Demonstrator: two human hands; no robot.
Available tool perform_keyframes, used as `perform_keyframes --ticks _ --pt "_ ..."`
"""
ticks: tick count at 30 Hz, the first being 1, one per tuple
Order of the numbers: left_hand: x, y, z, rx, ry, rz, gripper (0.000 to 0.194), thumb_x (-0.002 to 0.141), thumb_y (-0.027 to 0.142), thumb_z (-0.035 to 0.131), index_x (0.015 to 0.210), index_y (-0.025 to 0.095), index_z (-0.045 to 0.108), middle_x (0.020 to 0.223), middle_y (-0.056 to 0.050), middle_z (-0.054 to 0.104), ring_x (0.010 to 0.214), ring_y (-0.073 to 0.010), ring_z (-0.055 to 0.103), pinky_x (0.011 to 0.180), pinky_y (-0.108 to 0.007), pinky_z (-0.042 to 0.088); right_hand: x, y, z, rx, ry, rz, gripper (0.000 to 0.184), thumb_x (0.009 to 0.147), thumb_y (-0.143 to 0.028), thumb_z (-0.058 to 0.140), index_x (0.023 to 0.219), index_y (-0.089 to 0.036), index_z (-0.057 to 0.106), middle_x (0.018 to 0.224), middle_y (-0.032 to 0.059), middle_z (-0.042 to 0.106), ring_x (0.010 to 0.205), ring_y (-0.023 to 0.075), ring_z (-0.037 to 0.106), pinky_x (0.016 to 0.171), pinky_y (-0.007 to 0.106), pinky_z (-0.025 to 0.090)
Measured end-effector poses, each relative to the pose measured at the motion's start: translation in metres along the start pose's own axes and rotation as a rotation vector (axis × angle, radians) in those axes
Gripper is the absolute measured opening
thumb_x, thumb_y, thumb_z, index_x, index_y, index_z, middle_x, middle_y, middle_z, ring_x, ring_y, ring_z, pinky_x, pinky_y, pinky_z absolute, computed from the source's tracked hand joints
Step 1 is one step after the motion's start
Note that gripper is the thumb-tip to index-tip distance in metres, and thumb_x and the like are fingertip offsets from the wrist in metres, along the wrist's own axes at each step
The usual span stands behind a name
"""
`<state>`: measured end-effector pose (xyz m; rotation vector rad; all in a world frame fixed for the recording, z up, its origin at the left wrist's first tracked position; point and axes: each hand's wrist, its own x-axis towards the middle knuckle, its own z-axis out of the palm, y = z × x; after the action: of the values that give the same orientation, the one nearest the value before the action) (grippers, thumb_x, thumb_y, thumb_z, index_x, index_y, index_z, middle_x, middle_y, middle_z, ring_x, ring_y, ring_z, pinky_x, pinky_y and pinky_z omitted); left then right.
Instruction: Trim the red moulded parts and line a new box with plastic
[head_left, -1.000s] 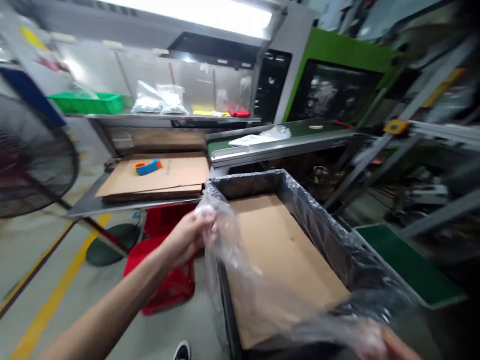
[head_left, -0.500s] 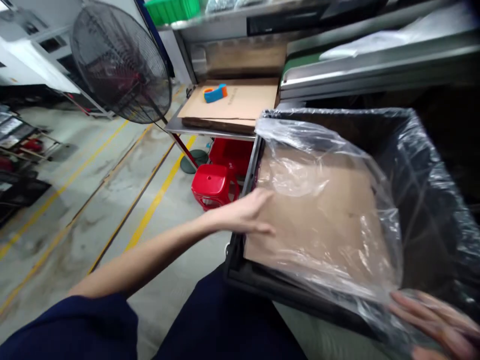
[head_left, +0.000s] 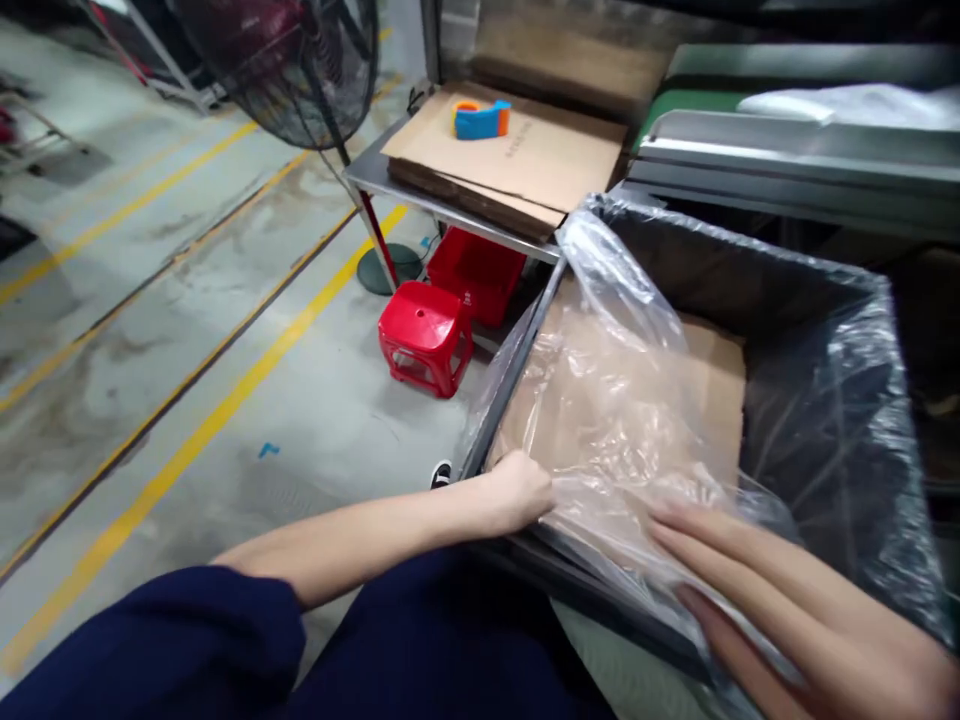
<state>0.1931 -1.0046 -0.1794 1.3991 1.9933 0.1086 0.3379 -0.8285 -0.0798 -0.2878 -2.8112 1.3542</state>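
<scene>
A clear plastic liner bag (head_left: 637, 440) lines a black crate (head_left: 480, 450) and lies loosely over a brown cardboard sheet (head_left: 720, 375) inside it. My left hand (head_left: 521, 492) is closed in a fist on the plastic at the crate's near left corner. At the near side my right hand (head_left: 757, 575) has long, straight fingers over the film and its thumb below, with a fold of the plastic pinched between them. The right hand is slightly blurred.
Behind the crate, a metal table (head_left: 465, 215) bears stacked cardboard (head_left: 547, 165) and a blue-orange tape dispenser (head_left: 482, 120). A red stool (head_left: 424, 320), a red bin (head_left: 480, 275) and a standing fan (head_left: 300, 70) are to the left. A metal-edged conveyor (head_left: 787, 150) runs behind.
My left hand has closed from spread fingers into a fist on the plastic. My right hand has come inward and left, drawing the film with it. The view has shifted down.
</scene>
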Motion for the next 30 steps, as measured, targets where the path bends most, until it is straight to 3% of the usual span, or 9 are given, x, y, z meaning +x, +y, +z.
perform_keyframes --ticks 1,3,4,8,12,18,23,26,30 --pt "-0.009 -0.001 -0.001 -0.015 0.048 -0.022 0.007 0.088 0.013 0.062 0.083 0.012 0.066 0.084 -0.005 0.07 0.084 -0.019 0.068 0.079 -0.039 0.057 0.028 0.008 0.003 -0.194 -0.235 -0.217 0.046 0.086 -0.04 0.061 0.132 -0.039 0.058 0.138 0.002 0.054 0.124 0.0316 0.053 0.104 0.054 0.046" --pt "-0.025 0.004 0.001 -0.052 0.162 -0.119 0.011 0.087 0.009 0.058 0.084 0.01 0.068 0.083 -0.01 0.07 0.082 -0.0246 0.069 0.072 -0.04 0.057 0.086 0.031 0.018 -0.476 -0.47 -0.618 0.058 0.09 -0.03 0.051 0.147 -0.027 0.041 0.145 0.0079 0.049 0.129 0.0314 0.049 0.103 0.056 0.045" --pt "-0.03 0.011 0.004 -0.072 0.218 -0.186 0.013 0.086 0.007 0.056 0.084 0.009 0.069 0.084 -0.013 0.07 0.08 -0.0276 0.07 0.068 -0.04 0.056 0.111 0.044 0.031 -0.575 -0.588 -0.726 0.067 0.088 -0.031 0.053 0.151 -0.02 0.034 0.15 0.0125 0.04 0.137 0.0345 0.04 0.105 0.058 0.042" --pt "-0.031 0.045 0.011 -0.147 0.385 -0.472 0.017 0.086 0.008 0.053 0.092 0.007 0.069 0.093 -0.02 0.069 0.078 -0.0316 0.07 0.06 -0.039 0.055 0.16 0.085 0.093 -0.568 -0.825 -0.955 0.089 0.07 -0.016 0.067 0.15 -0.01 0.031 0.153 0.021 0.032 0.141 0.04 0.029 0.109 0.061 0.03" --pt "-0.018 0.069 0.017 -0.199 0.48 -0.669 0.023 0.089 0.01 0.05 0.104 0.005 0.066 0.102 -0.023 0.067 0.084 -0.0326 0.07 0.058 -0.038 0.057 0.157 0.11 0.133 -0.455 -0.956 -1.085 0.074 0.08 -0.02 0.063 0.149 -0.023 0.036 0.148 0.0119 0.044 0.134 0.0297 0.039 0.109 0.049 0.032" --pt "0.003 0.081 0.028 -0.242 0.599 -0.672 0.018 0.087 0.007 0.05 0.092 0.004 0.067 0.084 -0.016 0.064 0.067 -0.0268 0.067 0.044 -0.032 0.053 0.148 0.145 0.186 -0.308 -0.931 -0.948 0.023 0.095 -0.029 0.053 0.114 -0.019 0.062 0.122 0.0088 0.057 0.119 0.0251 0.049 0.099 0.047 0.04" --pt "0.019 0.083 0.029 -0.163 0.668 -0.613 0.016 0.084 0.007 0.054 0.084 0.006 0.07 0.078 -0.014 0.061 0.061 -0.0259 0.065 0.039 -0.032 0.047 0.133 0.159 0.201 -0.073 -0.968 -0.808 0.033 0.099 -0.041 0.047 0.119 -0.019 0.06 0.121 0.0072 0.061 0.117 0.0229 0.054 0.104 0.048 0.038" --pt "0.026 0.081 0.03 -0.103 0.73 -0.615 0.012 0.082 0.009 0.059 0.075 0.008 0.069 0.072 -0.011 0.057 0.053 -0.0205 0.06 0.034 -0.027 0.039 0.122 0.16 0.198 0.092 -0.988 -0.652 0.041 0.099 -0.051 0.044 0.101 -0.016 0.065 0.107 0.0056 0.066 0.109 0.0208 0.059 0.102 0.046 0.041" --pt "0.026 0.081 0.03 -0.046 0.791 -0.617 0.013 0.083 0.011 0.057 0.075 0.01 0.067 0.074 -0.012 0.058 0.06 -0.0224 0.062 0.037 -0.029 0.041 0.103 0.164 0.191 0.246 -0.811 -0.306 0.046 0.098 -0.057 0.041 0.092 -0.016 0.061 0.092 0.0036 0.063 0.088 0.0161 0.06 0.087 0.038 0.049"
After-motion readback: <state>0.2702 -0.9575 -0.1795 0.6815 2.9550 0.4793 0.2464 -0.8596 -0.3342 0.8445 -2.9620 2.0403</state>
